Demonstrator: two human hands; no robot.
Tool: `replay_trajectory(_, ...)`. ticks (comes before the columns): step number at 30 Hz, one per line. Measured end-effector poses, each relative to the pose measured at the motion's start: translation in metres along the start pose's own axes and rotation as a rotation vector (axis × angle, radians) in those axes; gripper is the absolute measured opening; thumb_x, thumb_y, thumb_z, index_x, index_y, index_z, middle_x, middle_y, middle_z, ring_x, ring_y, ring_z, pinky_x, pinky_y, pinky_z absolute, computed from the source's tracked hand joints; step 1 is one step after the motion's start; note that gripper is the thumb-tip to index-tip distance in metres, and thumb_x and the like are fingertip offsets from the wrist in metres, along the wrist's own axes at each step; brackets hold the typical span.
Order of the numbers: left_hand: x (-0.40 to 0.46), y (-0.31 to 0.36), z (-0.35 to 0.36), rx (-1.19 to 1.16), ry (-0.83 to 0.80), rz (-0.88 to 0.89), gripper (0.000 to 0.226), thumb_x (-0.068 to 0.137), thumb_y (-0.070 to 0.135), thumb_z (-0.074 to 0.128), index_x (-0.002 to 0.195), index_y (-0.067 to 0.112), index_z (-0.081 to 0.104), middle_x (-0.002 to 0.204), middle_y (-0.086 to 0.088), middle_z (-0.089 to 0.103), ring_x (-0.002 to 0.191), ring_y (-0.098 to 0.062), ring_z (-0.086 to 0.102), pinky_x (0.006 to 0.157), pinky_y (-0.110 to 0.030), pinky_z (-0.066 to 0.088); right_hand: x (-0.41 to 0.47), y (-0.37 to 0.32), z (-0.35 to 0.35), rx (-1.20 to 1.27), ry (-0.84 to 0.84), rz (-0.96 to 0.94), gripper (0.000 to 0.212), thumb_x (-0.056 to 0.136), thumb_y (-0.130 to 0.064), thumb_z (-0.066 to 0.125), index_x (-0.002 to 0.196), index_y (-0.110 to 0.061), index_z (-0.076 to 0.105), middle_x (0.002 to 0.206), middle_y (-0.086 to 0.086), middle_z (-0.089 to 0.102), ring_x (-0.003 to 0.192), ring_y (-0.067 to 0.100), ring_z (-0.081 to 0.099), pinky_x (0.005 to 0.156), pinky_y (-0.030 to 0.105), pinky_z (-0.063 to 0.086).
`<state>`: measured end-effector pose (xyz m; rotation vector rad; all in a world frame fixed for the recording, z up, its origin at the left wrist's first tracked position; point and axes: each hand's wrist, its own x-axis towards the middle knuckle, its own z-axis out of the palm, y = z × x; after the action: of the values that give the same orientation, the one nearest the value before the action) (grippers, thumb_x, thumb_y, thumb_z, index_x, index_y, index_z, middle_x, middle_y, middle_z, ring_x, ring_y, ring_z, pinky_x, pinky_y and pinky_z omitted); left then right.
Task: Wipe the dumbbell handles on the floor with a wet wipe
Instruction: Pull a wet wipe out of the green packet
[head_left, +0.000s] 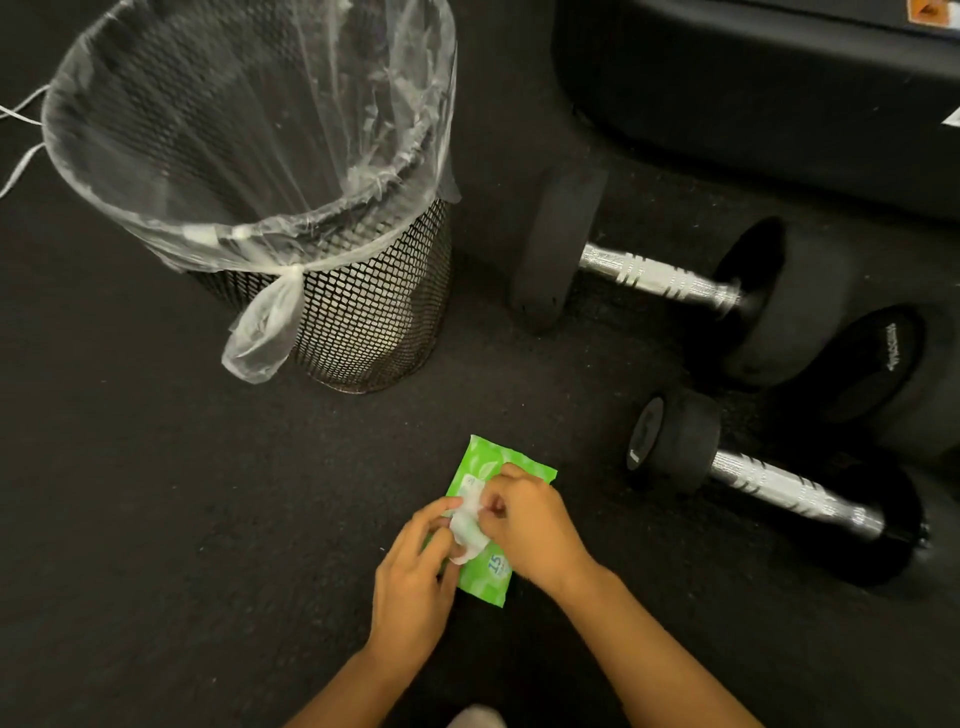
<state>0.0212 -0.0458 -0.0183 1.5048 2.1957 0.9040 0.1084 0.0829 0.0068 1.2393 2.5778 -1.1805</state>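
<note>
We see a green wet wipe pack (480, 525) lying flat on the dark floor (156, 493), its long axis running from near us up and slightly to the right. Both hands work over it: the left hand (415, 577) rests on the pack's near left side, its grip pinching the white wet wipe (467, 519), and the right hand (524, 525) pinches the same wipe from the right, fingers curled narrow.

To the right lie two dumbbells, well apart from the pack. The near dumbbell (779, 488) has its chrome handle slanting from upper left to lower right; the far dumbbell (660, 275) slants likewise. A mesh bin (363, 312) with a clear liner stands to the upper left.
</note>
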Motion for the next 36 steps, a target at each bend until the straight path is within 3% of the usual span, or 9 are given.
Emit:
replay_trajectory(5, 0.0, 0.002, 0.0, 0.028, -0.015, 0.014, 0.052, 0.058, -0.008, 0.077, 0.079, 0.026, 0.044, 0.123, 0.011, 0.051, 0.092, 0.0, 0.057, 0.066, -0.007, 0.042, 0.005, 0.009, -0.012, 0.309, -0.057, 0.067, 0.01, 0.075, -0.004, 0.065, 0.075, -0.014, 0.063, 0.073, -0.011, 0.051, 0.064, 0.0, 0.048, 0.062, 0.011, 0.036)
replay_trajectory(13, -0.002, 0.001, 0.0, 0.021, -0.021, -0.014, 0.05, 0.056, -0.009, 0.078, 0.079, 0.024, 0.049, 0.122, 0.011, 0.053, 0.095, 0.003, 0.055, 0.065, -0.005, 0.042, -0.003, -0.007, -0.016, 0.002, -0.041, 0.042, 0.009, 0.086, -0.023, 0.061, 0.083, -0.015, 0.058, 0.096, -0.001, 0.051, 0.083, 0.018, 0.055, 0.072, 0.029, 0.044)
replay_trajectory(17, 0.003, 0.003, -0.001, 0.066, -0.09, -0.028, 0.042, 0.054, -0.007, 0.081, 0.074, 0.018, 0.053, 0.122, 0.013, 0.051, 0.083, 0.005, 0.054, 0.055, -0.002, 0.034, 0.001, -0.001, -0.053, 0.392, -0.018, 0.16, 0.017, 0.08, -0.018, 0.07, 0.067, -0.02, 0.059, 0.065, -0.007, 0.056, 0.058, 0.004, 0.05, 0.059, 0.017, 0.042)
replay_trajectory(19, 0.007, 0.006, -0.005, 0.098, -0.131, -0.043, 0.046, 0.054, -0.002, 0.082, 0.074, 0.021, 0.048, 0.125, 0.014, 0.049, 0.074, 0.008, 0.05, 0.053, 0.0, 0.029, -0.001, 0.001, -0.07, 0.586, -0.036, 0.173, 0.016, 0.081, -0.014, 0.069, 0.068, -0.016, 0.059, 0.065, 0.001, 0.061, 0.058, 0.008, 0.055, 0.061, 0.029, 0.049)
replay_trajectory(22, 0.024, 0.014, -0.008, 0.139, -0.126, -0.057, 0.046, 0.059, 0.009, 0.081, 0.082, 0.028, 0.046, 0.125, 0.015, 0.047, 0.06, 0.006, 0.047, 0.044, -0.007, 0.03, -0.005, 0.001, -0.084, 0.707, -0.048, 0.153, 0.007, 0.086, -0.01, 0.063, 0.079, -0.01, 0.061, 0.07, 0.005, 0.064, 0.062, 0.012, 0.058, 0.057, 0.026, 0.05)
replay_trajectory(25, 0.051, 0.021, -0.005, 0.204, -0.086, -0.07, 0.042, 0.065, 0.029, 0.08, 0.094, 0.032, 0.05, 0.114, 0.01, 0.049, 0.072, -0.004, 0.055, 0.056, -0.014, 0.037, -0.006, 0.001, -0.091, 0.735, -0.014, 0.143, 0.019, 0.09, -0.006, 0.056, 0.088, -0.023, 0.066, 0.078, -0.001, 0.066, 0.067, 0.008, 0.061, 0.058, 0.02, 0.047)
replay_trajectory(29, 0.08, 0.02, 0.003, 0.266, -0.155, -0.279, 0.077, 0.059, 0.047, 0.08, 0.123, 0.034, 0.038, 0.12, 0.002, 0.042, 0.103, -0.022, 0.052, 0.077, -0.036, 0.042, -0.006, 0.008, -0.099, 0.824, 0.039, 0.198, 0.02, 0.087, 0.002, 0.056, 0.083, -0.013, 0.069, 0.073, -0.001, 0.068, 0.067, 0.006, 0.061, 0.062, 0.02, 0.048)
replay_trajectory(32, 0.099, 0.021, 0.002, 0.318, -0.259, -0.447, 0.094, 0.056, 0.061, 0.075, 0.13, 0.034, 0.024, 0.126, 0.005, 0.026, 0.117, -0.017, 0.035, 0.094, -0.03, 0.032, 0.001, 0.015, -0.115, 0.844, 0.089, 0.188, 0.018, 0.084, 0.003, 0.056, 0.082, -0.012, 0.067, 0.085, 0.008, 0.071, 0.078, 0.016, 0.065, 0.071, 0.031, 0.051)
replay_trajectory(36, 0.113, 0.033, -0.007, 0.396, -0.369, -0.397, 0.087, 0.058, 0.064, 0.071, 0.123, 0.039, 0.02, 0.121, 0.012, 0.024, 0.115, -0.011, 0.033, 0.096, -0.025, 0.032, 0.025, 0.021, -0.152, 0.79, 0.279, 0.121, 0.022, 0.084, 0.007, 0.056, 0.078, -0.014, 0.06, 0.089, 0.01, 0.072, 0.084, 0.018, 0.066, 0.071, 0.026, 0.049)
